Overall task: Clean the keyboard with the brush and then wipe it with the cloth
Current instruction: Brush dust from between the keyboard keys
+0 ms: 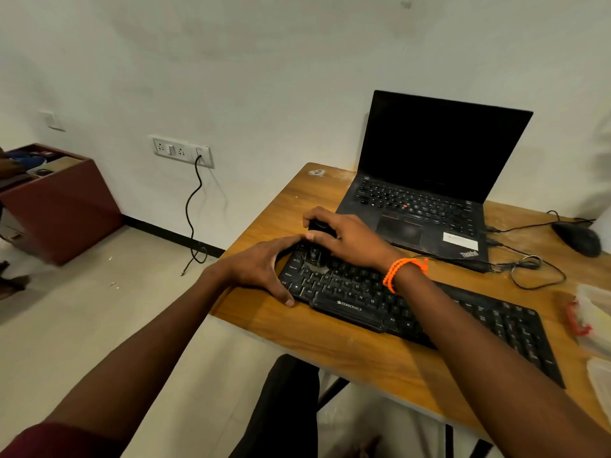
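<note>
A black keyboard lies slantwise on the wooden table. My left hand clasps the keyboard's left end, thumb on the front edge and fingers curled over the far corner. My right hand, with an orange band at the wrist, grips a small black brush from above. Its bristles press on the keys at the keyboard's upper left. A pale cloth with a red edge lies at the table's right side, partly cut off by the frame.
An open black laptop stands behind the keyboard. A black mouse and loose cables lie to its right. The table's left edge runs close to my left hand. A maroon box sits on the floor at left.
</note>
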